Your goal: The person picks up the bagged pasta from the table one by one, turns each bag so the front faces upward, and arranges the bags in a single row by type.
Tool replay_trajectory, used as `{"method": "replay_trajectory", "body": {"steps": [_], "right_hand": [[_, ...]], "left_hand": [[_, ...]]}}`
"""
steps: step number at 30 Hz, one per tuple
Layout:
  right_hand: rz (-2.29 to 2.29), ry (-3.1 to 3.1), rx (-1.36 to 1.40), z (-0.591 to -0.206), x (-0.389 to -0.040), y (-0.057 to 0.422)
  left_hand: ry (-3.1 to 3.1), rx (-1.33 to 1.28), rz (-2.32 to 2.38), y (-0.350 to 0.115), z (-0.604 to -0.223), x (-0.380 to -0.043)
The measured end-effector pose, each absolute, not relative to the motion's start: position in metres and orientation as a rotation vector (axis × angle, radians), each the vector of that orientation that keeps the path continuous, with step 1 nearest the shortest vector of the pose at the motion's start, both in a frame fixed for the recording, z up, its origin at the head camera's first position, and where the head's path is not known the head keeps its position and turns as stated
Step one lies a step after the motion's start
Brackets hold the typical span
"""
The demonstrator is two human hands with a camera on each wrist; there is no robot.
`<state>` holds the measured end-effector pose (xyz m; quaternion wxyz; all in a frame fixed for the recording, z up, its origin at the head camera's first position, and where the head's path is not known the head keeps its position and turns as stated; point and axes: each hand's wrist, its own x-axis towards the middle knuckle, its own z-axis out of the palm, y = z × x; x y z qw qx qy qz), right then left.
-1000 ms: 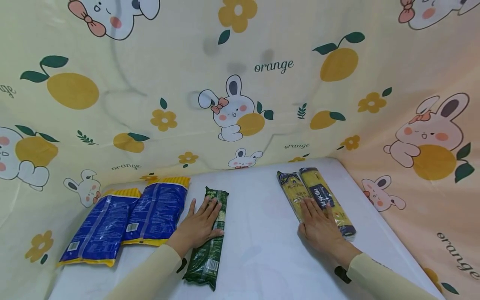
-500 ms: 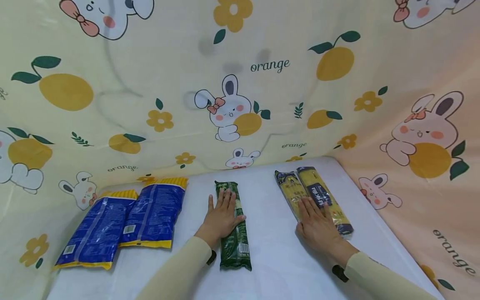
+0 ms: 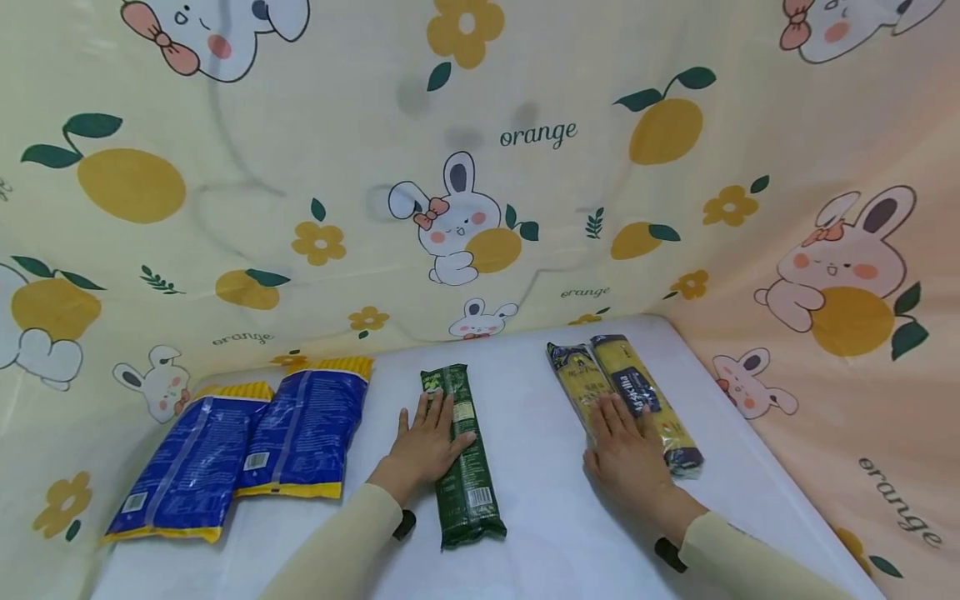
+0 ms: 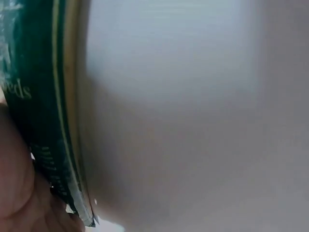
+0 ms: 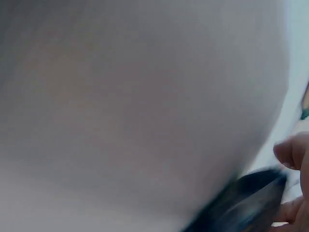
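We see the left hand [image 3: 424, 446], fingers straight and apart, resting on the long green packet [image 3: 472, 492] beneath it. The right hand [image 3: 632, 458], its fingers also extended, lies across two yellow packets [image 3: 628, 367] under it (two blue bags [image 3: 303, 429] sit left of the left hand).

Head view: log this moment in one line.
left hand: touching green packet; right hand: touching yellow packets; blue packets: left of green packet
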<state>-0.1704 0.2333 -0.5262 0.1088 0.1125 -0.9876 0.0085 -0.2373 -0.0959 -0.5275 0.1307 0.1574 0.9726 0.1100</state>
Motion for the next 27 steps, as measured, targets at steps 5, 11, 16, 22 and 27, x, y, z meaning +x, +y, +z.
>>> {"method": "replay_trajectory", "body": {"steps": [5,11,16,22,27], "right_hand": [[-0.009,-2.816,0.508,-0.525,-0.154,0.199],[0.119,-2.854,0.807,-0.517,-0.133,0.148],[0.070,-2.830,0.978,-0.515,-0.123,0.123],[-0.011,-2.698,1.014,-0.523,-0.118,0.118],[-0.013,-2.683,1.013,-0.525,-0.117,0.116]], "left_hand": [[2.831,0.470,0.341,-0.097,-0.529,-0.232],[2.872,0.388,0.313,-0.086,-0.529,-0.218],[2.857,0.358,0.251,-0.087,-0.525,-0.209],[2.930,0.453,0.174,-0.101,-0.517,-0.213],[3.110,0.585,0.130,-0.110,-0.512,-0.228]]}}
